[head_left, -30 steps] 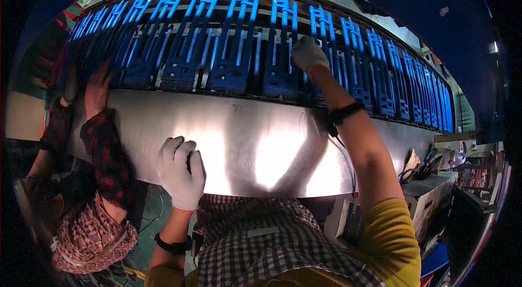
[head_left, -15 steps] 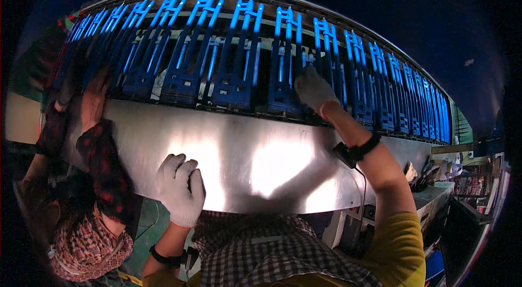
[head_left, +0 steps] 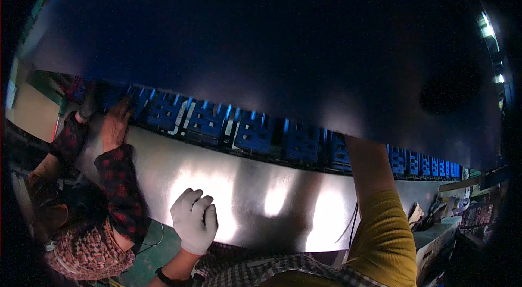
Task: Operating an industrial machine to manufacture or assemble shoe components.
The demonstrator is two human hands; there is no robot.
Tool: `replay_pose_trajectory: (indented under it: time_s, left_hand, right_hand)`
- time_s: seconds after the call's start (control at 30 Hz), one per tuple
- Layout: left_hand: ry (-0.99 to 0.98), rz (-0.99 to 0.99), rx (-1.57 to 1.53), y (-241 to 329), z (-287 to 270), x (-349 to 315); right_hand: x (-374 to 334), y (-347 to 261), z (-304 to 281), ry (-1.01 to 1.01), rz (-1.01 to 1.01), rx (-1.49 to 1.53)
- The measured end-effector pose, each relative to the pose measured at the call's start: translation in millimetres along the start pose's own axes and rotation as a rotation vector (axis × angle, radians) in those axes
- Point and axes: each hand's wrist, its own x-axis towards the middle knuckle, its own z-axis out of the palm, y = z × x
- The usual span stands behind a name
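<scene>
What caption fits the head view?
Gloved left hand rests on shiny metal sheet; right arm reaches up behind dark panel above blue parts.

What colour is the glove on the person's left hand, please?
White; the gloved left hand rests on the shiny metal panel in the head view.

Overhead: a broad dark panel (head_left: 261,42) fills the upper half of the view and lies in deep shadow.
Machine front: a curved sheet of bare metal (head_left: 261,194) runs left to right and throws back bright patches of light.
Row behind it: blue moulded blocks (head_left: 255,132) stand side by side along the sheet's upper edge, lit blue.
Floor: a green floor (head_left: 157,257) shows at the lower left, below the metal sheet.
Left wall: a pale tan surface (head_left: 32,110) with a green strip above it.
Lamps: small bright ceiling lights (head_left: 486,26) at the far right.
Right side: a cluttered counter (head_left: 440,222), dim and hard to make out.
</scene>
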Motion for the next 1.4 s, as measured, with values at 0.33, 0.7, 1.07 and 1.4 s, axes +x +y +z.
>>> replay_pose_trajectory:
  time_s: [0.33,0.7,1.07,1.4]
  left_hand:
    - [0.032,0.061,-0.036,-7.9,1.3,-10.7]
    - [0.088,0.059,-0.036,3.5,-16.7,-25.9]
    - [0.09,0.043,-0.01,15.3,-23.9,-33.0]
    - [0.065,0.07,-0.008,10.7,-25.4,-33.1]
  right_hand:
    - [-177.4,-22.2,-42.0,-0.325,-0.642,-0.292]
    - [-230.7,-112.4,-62.7,-0.195,-0.327,0.071]
    - [-53.0,-94.9,-33.0,0.086,-0.206,-0.006]
    - [-220.3,-92.2,-85.9,-0.391,-0.371,0.012]
